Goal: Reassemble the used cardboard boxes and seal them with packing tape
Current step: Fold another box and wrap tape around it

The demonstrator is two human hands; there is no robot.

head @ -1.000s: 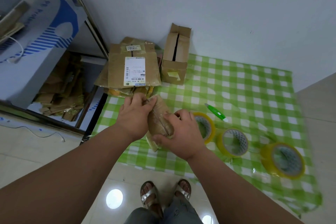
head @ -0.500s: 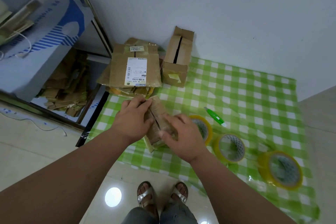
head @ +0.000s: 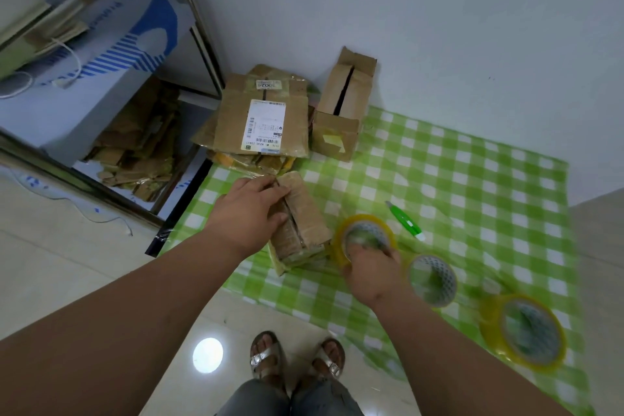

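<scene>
Green-checked cloth [head: 439,179] spread on the floor, under both hands. Metal shelf unit [head: 101,105] off to the far left of the left hand, cardboard scraps on its bottom level. Stack of flattened boxes [head: 266,118], shipping label on top, just beyond the left hand's grip. Upright box [head: 342,112] with top flaps parted stands beyond and between the two hands, against the wall. Small taped box [head: 304,216] lies on the cloth directly under and beside the left hand [head: 248,211]; left fingers are laid over its left flap, pressing it down, lightly bent, not wrapped around. Right hand [head: 369,272] sits just right of that box, fingers curled into the core of the nearest tape roll [head: 363,236], gripping its near rim; hand is motion-blurred. Second tape roll [head: 432,279] just right of the right hand, touching or nearly touching it, can't tell which. Third tape roll [head: 523,331] further right, well apart. Green cutter [head: 403,220] beyond the right hand, near the first roll. Sandalled feet [head: 297,358] on the tile below both arms.
</scene>
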